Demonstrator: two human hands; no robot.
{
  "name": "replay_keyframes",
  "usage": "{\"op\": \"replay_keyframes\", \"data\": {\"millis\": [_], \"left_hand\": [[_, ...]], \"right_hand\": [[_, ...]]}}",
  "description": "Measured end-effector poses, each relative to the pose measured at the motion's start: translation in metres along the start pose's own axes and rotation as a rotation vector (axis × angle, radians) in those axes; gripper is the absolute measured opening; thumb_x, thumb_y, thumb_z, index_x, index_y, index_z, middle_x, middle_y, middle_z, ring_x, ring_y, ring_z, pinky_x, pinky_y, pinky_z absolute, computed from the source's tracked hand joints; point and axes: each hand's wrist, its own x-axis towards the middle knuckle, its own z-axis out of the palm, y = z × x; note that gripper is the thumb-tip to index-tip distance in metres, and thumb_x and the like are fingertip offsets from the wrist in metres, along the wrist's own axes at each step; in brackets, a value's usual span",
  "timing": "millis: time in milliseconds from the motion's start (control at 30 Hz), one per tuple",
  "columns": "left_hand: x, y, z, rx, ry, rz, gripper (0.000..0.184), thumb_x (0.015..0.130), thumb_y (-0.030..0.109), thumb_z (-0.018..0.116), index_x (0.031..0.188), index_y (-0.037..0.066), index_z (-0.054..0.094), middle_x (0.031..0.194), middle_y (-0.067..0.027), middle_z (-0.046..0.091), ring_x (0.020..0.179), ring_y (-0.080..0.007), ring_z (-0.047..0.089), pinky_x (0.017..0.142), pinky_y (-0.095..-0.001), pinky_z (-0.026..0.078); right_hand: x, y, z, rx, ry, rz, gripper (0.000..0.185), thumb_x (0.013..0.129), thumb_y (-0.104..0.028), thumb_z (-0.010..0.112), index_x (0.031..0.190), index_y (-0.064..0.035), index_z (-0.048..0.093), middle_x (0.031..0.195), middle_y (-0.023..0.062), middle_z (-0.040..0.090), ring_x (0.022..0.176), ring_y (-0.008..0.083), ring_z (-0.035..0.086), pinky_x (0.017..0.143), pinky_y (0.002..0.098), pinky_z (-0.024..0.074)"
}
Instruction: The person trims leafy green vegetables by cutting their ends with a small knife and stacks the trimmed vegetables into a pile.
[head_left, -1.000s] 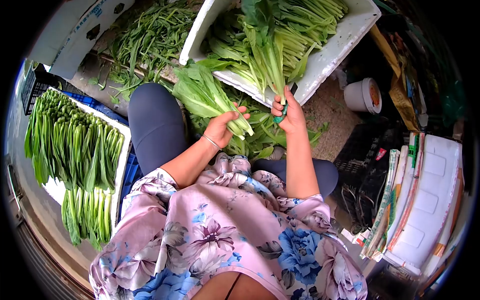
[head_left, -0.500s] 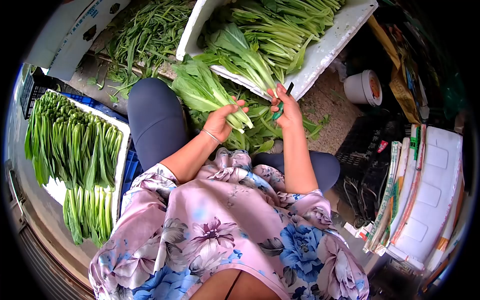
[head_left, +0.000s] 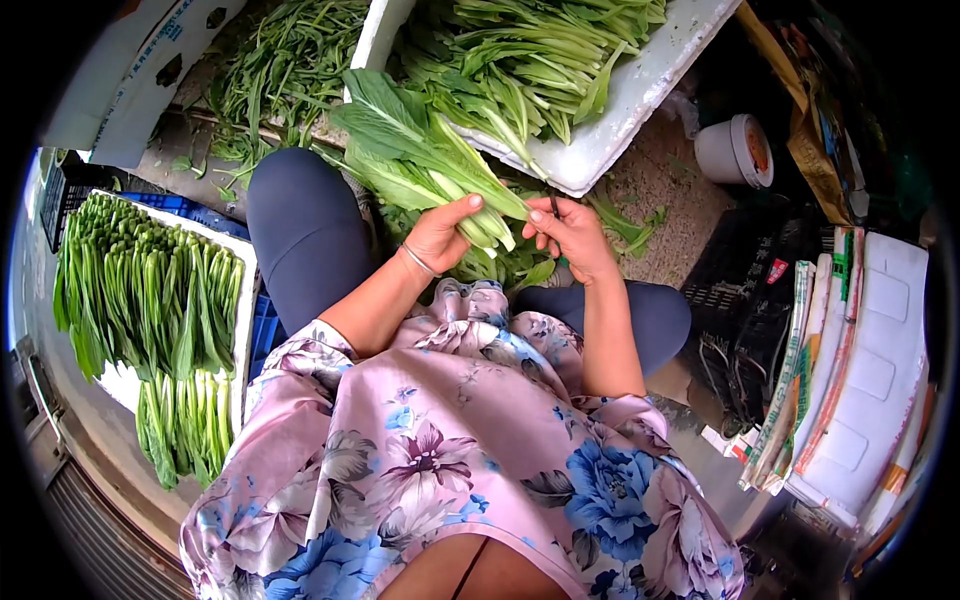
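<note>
My left hand (head_left: 440, 232) is closed around the stem ends of a bunch of leafy greens (head_left: 425, 160), whose leaves point up and away from me. In my right hand (head_left: 575, 240) the fingertips pinch the pale end of one more leafy stalk (head_left: 490, 185), which lies against the bunch. The same hand also keeps hold of a small knife (head_left: 554, 206); its dark blade sticks up past the fingers, and most of its green handle is hidden in the palm. Loose leaves (head_left: 515, 268) lie below both hands, between my knees.
A white foam box (head_left: 640, 110) full of leafy greens stands ahead. Cut greens (head_left: 285, 75) are heaped at the upper left. Bundled greens (head_left: 150, 285) fill a white tray at left. A white bucket (head_left: 722, 152), a black crate (head_left: 735, 290) and stacked foam pieces (head_left: 870, 370) stand at right.
My right hand has brought its stalk from the foam box down and left, onto the bunch in my left hand. The left hand keeps its grip.
</note>
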Motion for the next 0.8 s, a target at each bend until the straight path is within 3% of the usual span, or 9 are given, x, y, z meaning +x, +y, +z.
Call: {"op": "replay_keyframes", "data": {"millis": [133,200,267,300,400,633,733,800], "left_hand": [[0.005,-0.005,-0.009,0.049,0.154,0.009,0.036,0.08,0.021,0.059,0.107,-0.001,0.049,0.101,-0.0106,0.057,0.092,-0.0196,0.055,0.084,-0.0326,0.043],[0.006,-0.006,-0.011,0.022,0.213,0.034,0.033,0.08,0.022,0.058,0.104,0.001,0.051,0.095,-0.0098,0.058,0.085,-0.019,0.057,0.078,-0.0328,0.045],[0.006,-0.004,-0.013,0.002,0.268,0.062,0.032,0.08,0.022,0.058,0.104,0.001,0.052,0.092,-0.0097,0.059,0.082,-0.019,0.057,0.076,-0.033,0.046],[0.005,-0.004,-0.012,0.008,0.299,0.075,0.031,0.08,0.022,0.058,0.102,0.001,0.052,0.089,-0.0096,0.06,0.08,-0.0191,0.058,0.074,-0.0332,0.047],[0.006,-0.006,-0.015,-0.011,0.294,0.085,0.028,0.08,0.022,0.057,0.098,0.001,0.053,0.088,-0.0095,0.06,0.079,-0.0191,0.058,0.074,-0.0332,0.047],[0.007,-0.008,-0.019,-0.05,0.361,0.084,0.023,0.079,0.02,0.059,0.094,0.004,0.052,0.083,-0.0091,0.059,0.076,-0.02,0.057,0.073,-0.0351,0.047],[0.004,-0.011,-0.021,0.006,0.528,0.051,0.021,0.077,0.018,0.06,0.093,0.006,0.052,0.082,-0.0086,0.058,0.074,-0.02,0.057,0.071,-0.0352,0.047],[0.003,-0.011,-0.017,-0.022,0.53,0.064,0.022,0.077,0.017,0.06,0.093,0.006,0.052,0.081,-0.0082,0.058,0.073,-0.02,0.057,0.071,-0.0353,0.048]], "right_hand": [[0.001,0.015,0.015,0.122,0.123,-0.007,0.025,0.082,-0.02,0.059,0.101,-0.003,0.058,0.07,0.0013,0.059,0.052,0.0033,0.047,0.041,0.015,0.031],[0.0,0.027,0.028,0.2,0.171,-0.009,0.03,0.084,-0.027,0.056,0.105,-0.0041,0.056,0.067,0.0009,0.057,0.05,0.004,0.045,0.042,0.016,0.0318],[-0.004,0.041,0.04,0.719,0.185,-0.017,0.041,0.087,-0.035,0.05,0.113,-0.0025,0.049,0.064,0.0014,0.053,0.049,0.0057,0.043,0.041,0.0174,0.0328],[-0.005,0.044,0.045,0.771,0.075,-0.027,0.048,0.088,-0.039,0.045,0.116,-0.0008,0.043,0.065,0.0023,0.05,0.048,0.0072,0.042,0.042,0.0193,0.0338],[-0.005,0.05,0.057,0.89,0.098,0.006,0.043,0.088,-0.037,0.047,0.11,-0.0005,0.045,0.068,0.0011,0.049,0.049,0.0089,0.042,0.043,0.0225,0.0328],[0.013,0.062,0.053,0.994,0.022,0.038,0.024,0.086,-0.031,0.052,0.1,-0.0108,0.053,0.065,-0.0021,0.044,0.049,0.0087,0.041,0.042,0.0213,0.0309],[0.018,0.071,0.055,0.887,0.144,0.115,0.018,0.085,-0.031,0.054,0.091,-0.0138,0.055,0.062,-0.003,0.043,0.047,0.0081,0.039,0.04,0.0208,0.029],[0.021,0.081,0.056,0.602,0.339,0.337,0.017,0.084,-0.031,0.056,0.086,-0.014,0.055,0.059,-0.0035,0.041,0.044,0.0075,0.037,0.037,0.0209,0.0266]]}}
